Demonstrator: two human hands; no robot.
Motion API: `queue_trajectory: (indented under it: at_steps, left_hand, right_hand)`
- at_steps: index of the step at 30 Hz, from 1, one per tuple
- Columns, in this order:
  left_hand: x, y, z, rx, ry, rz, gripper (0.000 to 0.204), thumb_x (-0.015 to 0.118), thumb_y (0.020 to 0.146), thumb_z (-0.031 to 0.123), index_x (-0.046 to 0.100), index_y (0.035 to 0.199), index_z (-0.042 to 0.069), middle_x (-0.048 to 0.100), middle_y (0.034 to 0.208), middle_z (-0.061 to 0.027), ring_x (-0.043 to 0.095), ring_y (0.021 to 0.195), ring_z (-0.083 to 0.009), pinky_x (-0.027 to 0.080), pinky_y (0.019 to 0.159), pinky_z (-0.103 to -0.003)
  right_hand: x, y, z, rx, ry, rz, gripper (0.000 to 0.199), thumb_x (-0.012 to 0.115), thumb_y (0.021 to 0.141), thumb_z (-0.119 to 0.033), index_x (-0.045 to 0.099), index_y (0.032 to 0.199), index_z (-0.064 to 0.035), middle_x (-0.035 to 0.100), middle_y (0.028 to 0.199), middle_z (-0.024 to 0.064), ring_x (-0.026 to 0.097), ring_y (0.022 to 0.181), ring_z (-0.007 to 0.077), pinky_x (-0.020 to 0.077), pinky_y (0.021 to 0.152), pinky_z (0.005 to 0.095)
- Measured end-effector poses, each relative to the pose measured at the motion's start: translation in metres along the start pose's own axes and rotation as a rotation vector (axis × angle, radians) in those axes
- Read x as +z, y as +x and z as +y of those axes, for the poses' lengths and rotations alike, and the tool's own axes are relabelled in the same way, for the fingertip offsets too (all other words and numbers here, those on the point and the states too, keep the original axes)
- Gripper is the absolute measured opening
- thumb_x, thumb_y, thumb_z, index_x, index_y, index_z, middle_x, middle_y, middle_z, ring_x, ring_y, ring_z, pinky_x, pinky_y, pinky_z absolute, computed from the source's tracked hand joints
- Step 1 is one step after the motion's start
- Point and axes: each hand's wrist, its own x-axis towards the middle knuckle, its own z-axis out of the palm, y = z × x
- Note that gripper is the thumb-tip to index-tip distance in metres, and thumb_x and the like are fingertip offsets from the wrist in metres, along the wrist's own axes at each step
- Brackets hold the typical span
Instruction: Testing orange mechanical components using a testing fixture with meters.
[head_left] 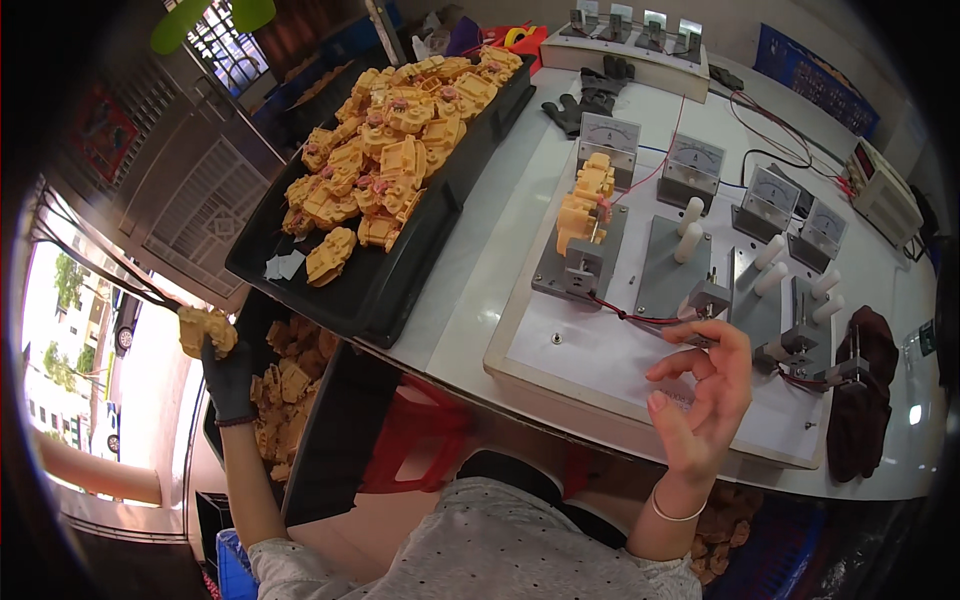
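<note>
My left hand (229, 382), in a dark grey glove, grips a yellow moulded plastic part (207, 330) out at the left, beside a lower bin of similar parts (290, 385). My bare right hand (703, 400) is raised over the front of the white test board (600, 375), fingers loosely bent and apart with nothing between them. Another yellow moulded part (583, 212) sits on the leftmost grey test fixture (552, 280), below a panel meter (607, 140). The neighbouring fixture (660, 275) carries white pegs (688, 245) and no yellow part.
A black tray (465, 195) heaped with yellow parts (400, 130) stands left of the board. More panel meters (692, 165), wires, a bench power supply (885, 190) and a black glove (580, 105) lie beyond. A dark cloth (860, 400) is at the right; a red stool (415, 430) is below the table.
</note>
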Motion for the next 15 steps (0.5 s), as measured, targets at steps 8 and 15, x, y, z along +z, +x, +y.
queue_trajectory:
  at_steps: [8, 15]
  left_hand:
    - [0.291, -0.016, -0.074, -0.063, 0.124, -0.448, 0.05, 0.061, 0.087, 0.041, 0.05, 0.12, 0.005, 0.056, 0.097, -0.0106, 0.053, 0.075, -0.0193, 0.045, 0.07, -0.028]
    - [0.497, 0.003, -0.189, -0.69, -0.453, -0.916, 0.049, 0.067, 0.087, 0.015, 0.047, 0.129, 0.002, 0.056, 0.125, -0.0183, 0.055, 0.119, -0.0337, 0.043, 0.106, -0.055]
  right_hand:
    - [-0.009, 0.002, 0.001, -0.002, -0.035, -0.067, 0.063, 0.068, 0.066, -0.003, 0.049, 0.126, 0.0, 0.066, 0.108, 0.0142, 0.066, 0.072, 0.0139, 0.0497, 0.065, 0.0238]
    - [-0.014, 0.001, 0.003, -0.037, -0.047, -0.039, 0.058, 0.068, 0.068, -0.008, 0.052, 0.123, -0.0027, 0.066, 0.098, 0.0105, 0.066, 0.064, 0.0175, 0.0484, 0.057, 0.0255]
